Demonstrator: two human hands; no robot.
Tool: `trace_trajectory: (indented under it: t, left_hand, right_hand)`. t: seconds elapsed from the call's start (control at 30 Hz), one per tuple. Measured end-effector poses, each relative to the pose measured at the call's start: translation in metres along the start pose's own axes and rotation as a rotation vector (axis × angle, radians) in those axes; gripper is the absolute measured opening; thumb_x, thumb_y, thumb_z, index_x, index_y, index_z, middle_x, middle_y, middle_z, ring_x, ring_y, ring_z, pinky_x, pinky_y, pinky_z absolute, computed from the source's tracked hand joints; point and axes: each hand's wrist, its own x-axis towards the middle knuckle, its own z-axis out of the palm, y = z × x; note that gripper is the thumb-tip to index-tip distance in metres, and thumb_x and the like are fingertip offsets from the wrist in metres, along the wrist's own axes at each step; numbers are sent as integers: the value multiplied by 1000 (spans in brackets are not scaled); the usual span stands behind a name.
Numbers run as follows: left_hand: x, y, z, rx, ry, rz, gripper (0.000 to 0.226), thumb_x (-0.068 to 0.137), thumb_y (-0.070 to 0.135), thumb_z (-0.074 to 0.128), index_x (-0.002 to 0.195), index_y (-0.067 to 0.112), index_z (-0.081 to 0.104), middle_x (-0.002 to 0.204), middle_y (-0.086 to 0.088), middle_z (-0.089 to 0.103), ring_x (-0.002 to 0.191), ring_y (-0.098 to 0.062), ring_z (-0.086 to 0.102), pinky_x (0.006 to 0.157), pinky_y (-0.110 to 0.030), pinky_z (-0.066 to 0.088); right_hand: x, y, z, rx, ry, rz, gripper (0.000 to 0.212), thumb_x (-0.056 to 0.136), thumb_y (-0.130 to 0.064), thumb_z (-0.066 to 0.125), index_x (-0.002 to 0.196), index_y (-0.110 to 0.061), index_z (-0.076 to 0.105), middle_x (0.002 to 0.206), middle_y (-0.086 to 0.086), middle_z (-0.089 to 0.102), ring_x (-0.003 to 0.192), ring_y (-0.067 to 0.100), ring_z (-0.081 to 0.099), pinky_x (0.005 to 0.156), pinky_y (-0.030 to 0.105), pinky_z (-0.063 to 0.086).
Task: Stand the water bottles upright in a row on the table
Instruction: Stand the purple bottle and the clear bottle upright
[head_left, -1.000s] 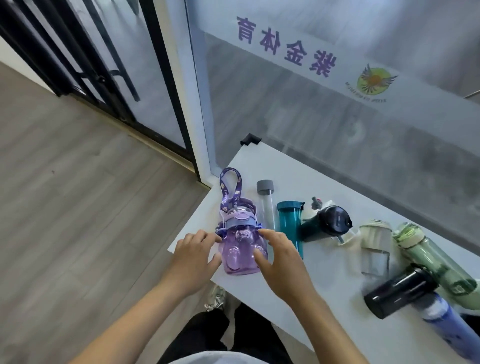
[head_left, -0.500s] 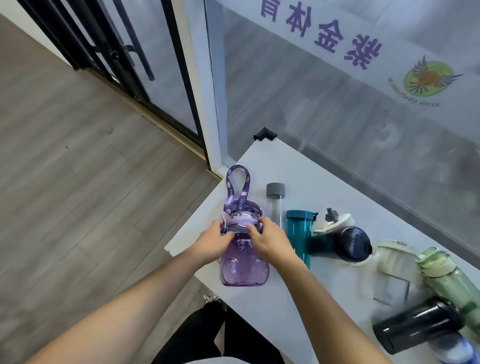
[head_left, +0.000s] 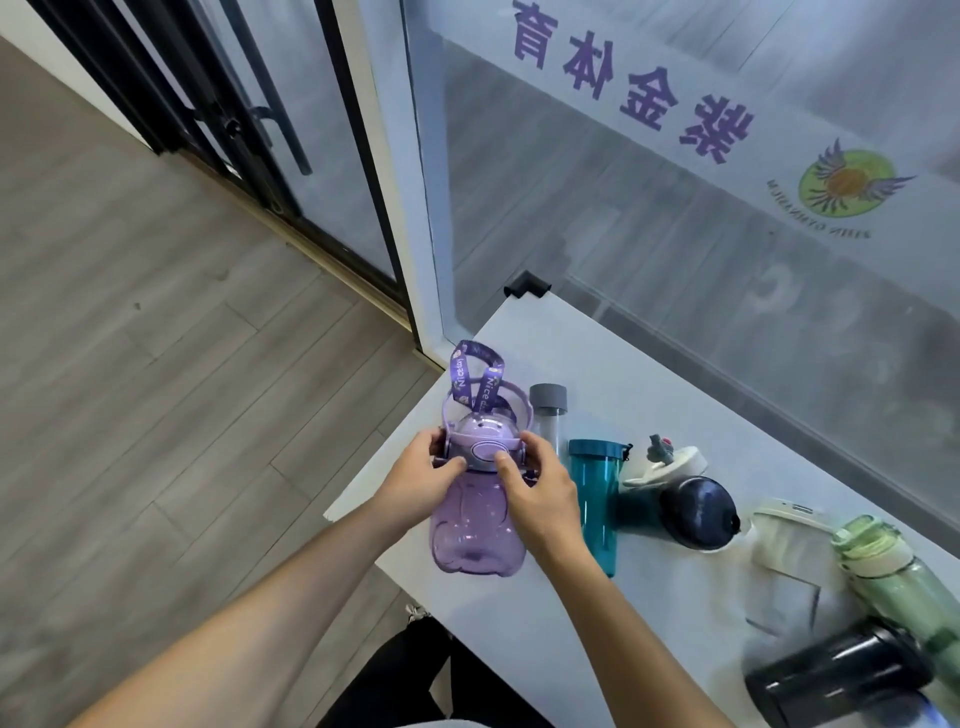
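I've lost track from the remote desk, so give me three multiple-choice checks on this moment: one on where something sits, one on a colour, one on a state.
1. Where does the purple bottle sit on the table?
A. Near the table's left edge, left of the teal bottle
B. Against the glass wall at the far side
C. Between the green bottle and the black one

2. What colour is the cap of the clear slim bottle?
A. Red
B. Grey
C. Yellow

3. What are the hands doing?
A. Both rest flat on the table
B. Only one touches a bottle
C. The left hand and right hand both grip the purple bottle just below its lid

Answers: 1 A, it lies by the left edge with the teal bottle to its right. 2 B, the cap is grey. 3 C, fingers of both hands wrap the neck.
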Motion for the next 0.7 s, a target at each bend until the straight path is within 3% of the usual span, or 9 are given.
trace_trajectory:
  t: [0.07, 0.13, 0.2, 0.27, 0.33, 0.43, 0.57, 0.7]
  left_hand:
    - [0, 7, -4, -12, 10, 76, 38, 87, 4, 63, 119, 20, 51, 108, 10, 62, 95, -2, 62, 73, -12, 48]
    - [-1, 14, -7, -27, 25, 150, 45, 83, -1, 66, 120, 20, 51, 111, 9, 63, 95, 6, 61, 75, -9, 47]
    - [-1, 19, -10, -46, 41, 195, 45, 79, 0, 67, 116, 22, 53, 110, 11, 63, 93, 11, 59, 76, -9, 45]
    - [-1, 22, -14, -111, 56, 184, 40, 73, 12, 67, 108, 25, 57, 106, 9, 67, 97, 1, 62, 83, -20, 46]
    - [-3, 22, -18, -216, 55, 131, 35, 69, 24, 61, 104, 23, 60, 102, 6, 69, 96, -10, 64, 88, -33, 49]
    - [-8, 16, -22, -281, 64, 77, 28, 78, 41, 52, 95, 21, 61, 93, 6, 67, 89, -13, 62, 95, -45, 46]
    - [-10, 2, -26, -282, 83, 90, 66, 81, 80, 42, 86, 16, 58, 86, -2, 62, 83, -20, 57, 94, -54, 46]
    - [-9, -9, -27, -201, 126, 98, 72, 81, 81, 43, 75, 11, 54, 79, -18, 61, 72, -27, 57, 86, -61, 48]
  right_hand:
    - [-4, -7, -2, 114, 39, -25, 46, 93, -38, 68, 135, -28, 55, 112, -17, 64, 100, -7, 61, 78, 4, 45]
    - [-6, -12, -5, 207, 66, -61, 50, 94, -30, 68, 141, -26, 52, 115, -18, 63, 101, -13, 59, 77, 0, 43]
    - [-10, -16, -7, 244, 85, -98, 53, 96, -28, 67, 145, -25, 48, 120, -13, 63, 108, -8, 59, 79, -1, 42]
    - [-12, -17, -7, 272, 99, -124, 55, 96, -29, 65, 147, -26, 46, 123, -11, 63, 113, -3, 59, 81, -1, 43]
    - [-15, -16, -6, 278, 103, -140, 54, 97, -30, 63, 148, -28, 46, 124, -11, 65, 114, 0, 61, 83, 1, 44]
    - [-17, -12, -3, 281, 101, -125, 45, 100, -36, 57, 145, -31, 52, 124, -10, 64, 112, 3, 62, 82, 5, 47]
    - [-19, -13, -3, 298, 118, -104, 28, 102, -41, 49, 124, -35, 65, 111, -7, 67, 104, 6, 64, 81, 12, 48]
    - [-13, -7, -2, 275, 127, -53, 27, 101, -45, 52, 99, -31, 75, 80, -2, 68, 78, 16, 65, 70, 33, 54]
